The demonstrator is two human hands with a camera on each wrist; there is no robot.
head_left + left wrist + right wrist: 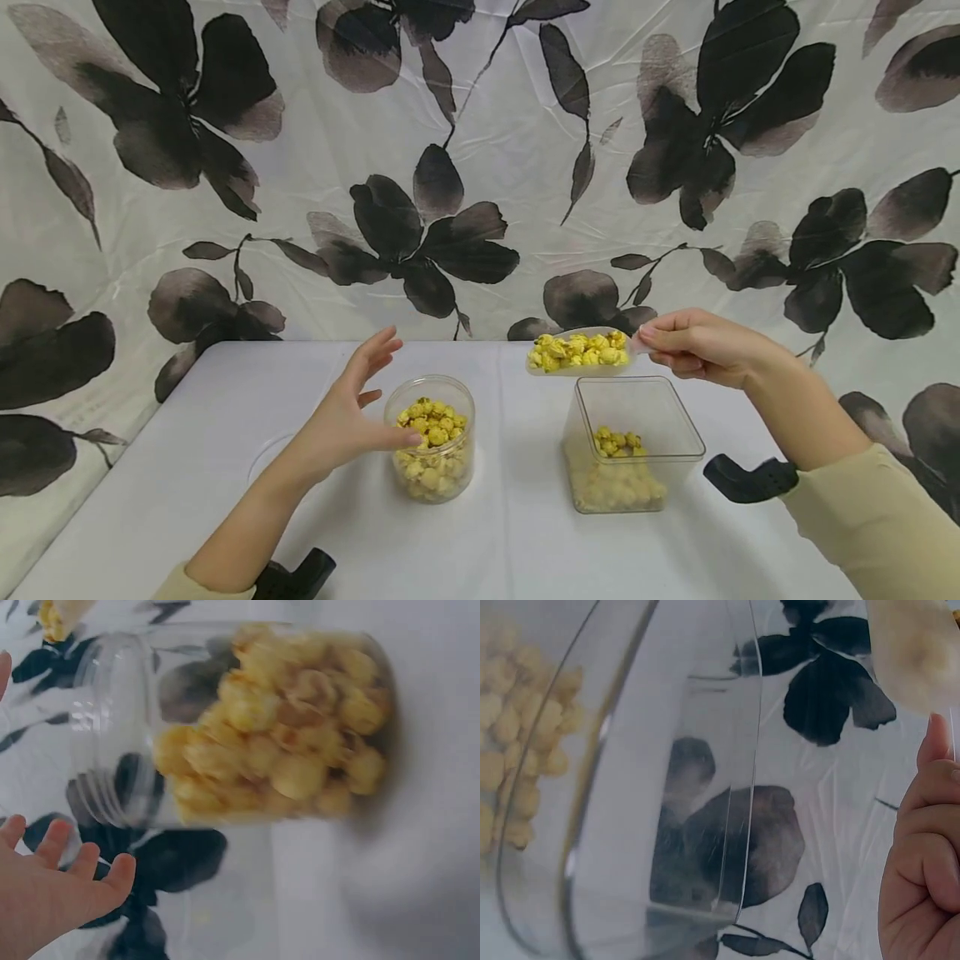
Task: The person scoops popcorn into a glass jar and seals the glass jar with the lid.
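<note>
Popcorn [577, 350], yellow, heaped in a clear scoop [581, 364] that the right hand [693, 343] pinches by its handle end, fingers curled around it. Scoop held level, just above and behind the open mouth of the square tub [637, 442], which has a low layer of popcorn at the bottom. Load looks very light and loose; kernels would likely roll off at any tilt, so the scoop wants holding flat, and the handle is the one sensible place to take it. Thin plastic, probably a bit slick.

Left hand [352, 417] spread wide, fingers straight, holding nothing. Thumb tip at or touching the rim of the round jar [432, 450], palm facing its side; cannot tell if there is firm contact. Jar about half full, upright, to the left of the tub and apart from it. Likely light enough to slide if nudged; best steadied around its wall.

White table [510, 550] underneath, flowered cloth [480, 167] behind.
</note>
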